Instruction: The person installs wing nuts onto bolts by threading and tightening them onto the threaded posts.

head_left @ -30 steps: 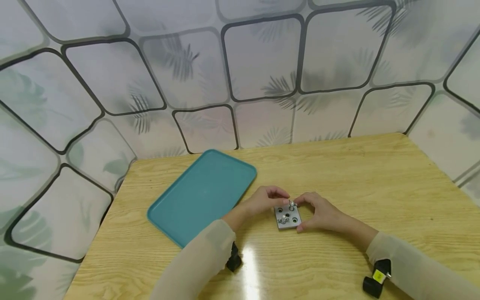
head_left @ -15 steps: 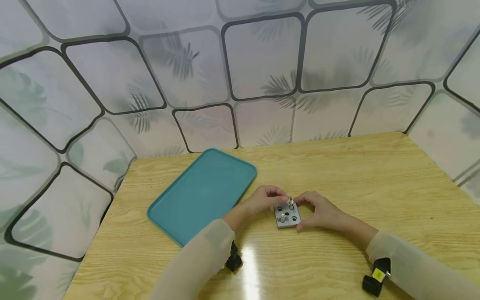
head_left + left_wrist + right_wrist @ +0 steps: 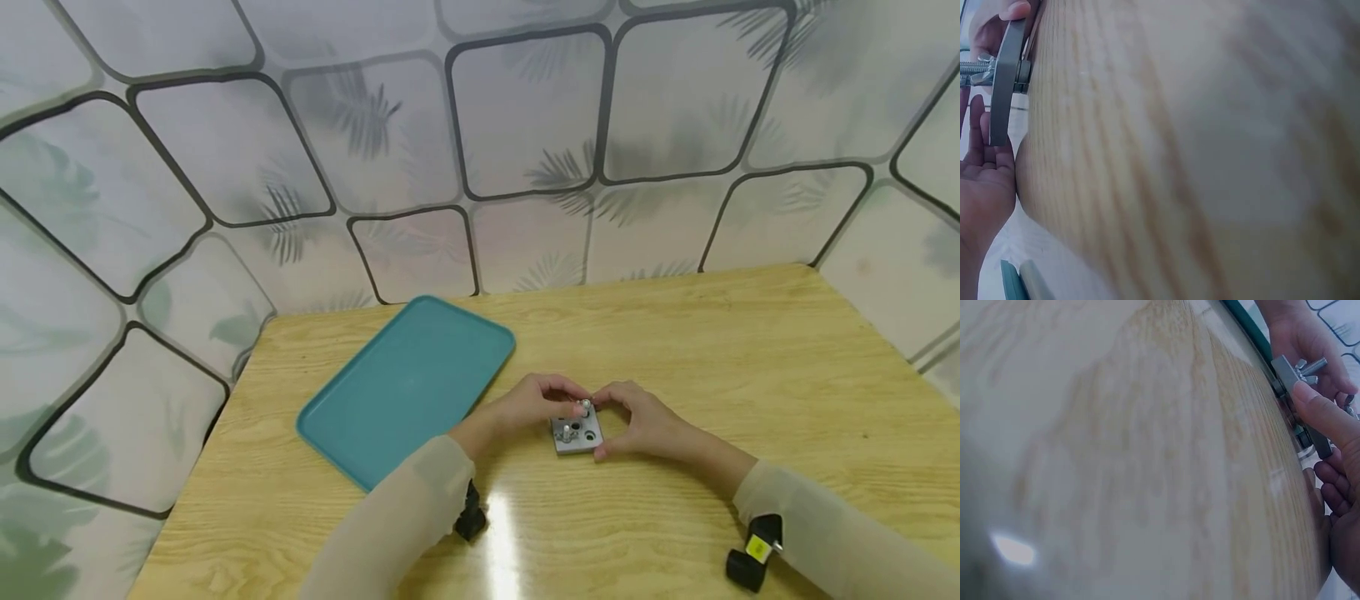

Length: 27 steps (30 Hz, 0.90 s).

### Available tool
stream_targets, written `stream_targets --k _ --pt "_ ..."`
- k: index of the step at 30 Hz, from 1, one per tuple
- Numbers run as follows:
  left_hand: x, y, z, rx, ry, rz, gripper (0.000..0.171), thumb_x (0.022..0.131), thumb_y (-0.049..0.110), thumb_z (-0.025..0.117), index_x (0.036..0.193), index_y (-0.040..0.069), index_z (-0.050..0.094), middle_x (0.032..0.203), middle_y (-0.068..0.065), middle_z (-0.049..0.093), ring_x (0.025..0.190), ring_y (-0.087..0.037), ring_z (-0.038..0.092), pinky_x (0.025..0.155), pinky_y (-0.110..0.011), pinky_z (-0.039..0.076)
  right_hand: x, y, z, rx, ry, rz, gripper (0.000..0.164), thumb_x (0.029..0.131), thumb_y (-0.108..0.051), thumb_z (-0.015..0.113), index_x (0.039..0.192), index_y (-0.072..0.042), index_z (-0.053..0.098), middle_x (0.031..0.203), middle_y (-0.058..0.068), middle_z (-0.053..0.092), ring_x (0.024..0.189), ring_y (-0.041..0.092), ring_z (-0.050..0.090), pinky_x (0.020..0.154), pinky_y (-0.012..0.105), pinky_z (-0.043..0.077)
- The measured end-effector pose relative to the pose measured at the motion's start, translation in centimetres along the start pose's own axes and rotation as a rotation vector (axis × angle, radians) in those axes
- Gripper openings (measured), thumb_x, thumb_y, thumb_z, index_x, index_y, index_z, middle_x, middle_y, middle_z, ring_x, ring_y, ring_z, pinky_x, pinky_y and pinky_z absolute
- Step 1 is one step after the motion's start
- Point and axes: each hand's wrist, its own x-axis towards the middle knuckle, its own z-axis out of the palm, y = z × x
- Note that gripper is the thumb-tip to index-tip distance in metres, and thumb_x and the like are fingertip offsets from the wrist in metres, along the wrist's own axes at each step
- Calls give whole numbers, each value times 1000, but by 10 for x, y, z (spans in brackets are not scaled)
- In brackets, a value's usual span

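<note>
A small square metal plate (image 3: 579,443) with several holes lies low over the table. Two upright bolts with wing nuts stand in it, one wing nut (image 3: 567,434) at the near left corner and one bolt (image 3: 586,405) at the far right. My left hand (image 3: 531,402) has thumb and fingertips at the far wing nut, pinching it. With thumb at the near edge and fingers at the far corner, my right hand (image 3: 647,423) holds the plate. The right wrist view shows the near wing nut (image 3: 1307,375) on its threaded bolt, and bolt heads beneath the plate.
A teal tray (image 3: 408,383) lies to the left, partly behind the left forearm. The wooden table (image 3: 735,350) meets a patterned curtain (image 3: 525,125) at the back. Black wrist cameras (image 3: 746,571) hang under the sleeves.
My left thumb and fingers have shifted slightly right around the far wing nut, and cover more of the plate's far left corner. The right hand stays in its hold.
</note>
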Motion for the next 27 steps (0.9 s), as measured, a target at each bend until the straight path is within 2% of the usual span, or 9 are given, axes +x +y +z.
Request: stream_targets --k 5,11,14,19,24,27 --pt "2 -1 -2 -22 57 -17 26 86 16 63 110 6 61 99 -2 63 87 -5 55 78 -19 45 2 1 0 -5 2 -2 68 54 -45 84 108 -13 59 109 -4 59 103 17 47 89 40 38" --pt "1 1 -1 -34 98 -30 19 86 16 63 99 2 58 89 3 58 80 -5 53 73 -18 44 2 0 0 -4 -1 10 69 53 -45 84 109 -12 59 110 -3 59 105 18 48 91 40 38" --pt "1 2 -1 -39 92 -20 18 87 16 61 98 2 60 91 2 61 82 -5 54 75 -18 44 2 -1 -1 4 -7 14 69 54 -45 84 109 -12 58 111 -2 58 107 19 48 92 42 37" --pt "0 3 -1 -49 57 -20 22 90 22 57 104 6 63 101 -1 64 88 -4 54 81 -20 41 3 -1 -2 10 -3 6 69 54 -44 84 109 -13 59 111 -3 59 105 18 47 91 41 37" --pt "-3 4 1 -24 9 -22 24 87 21 62 108 9 63 103 1 63 89 -5 54 82 -22 42 1 2 0 4 9 -8 66 53 -44 85 106 -14 60 109 -3 58 102 16 46 88 37 38" --pt "-3 4 2 -12 9 -19 25 86 19 64 108 9 63 101 1 63 88 -5 54 81 -22 42 0 4 2 6 7 -4 66 54 -45 84 106 -14 60 109 -4 58 102 16 46 88 36 38"
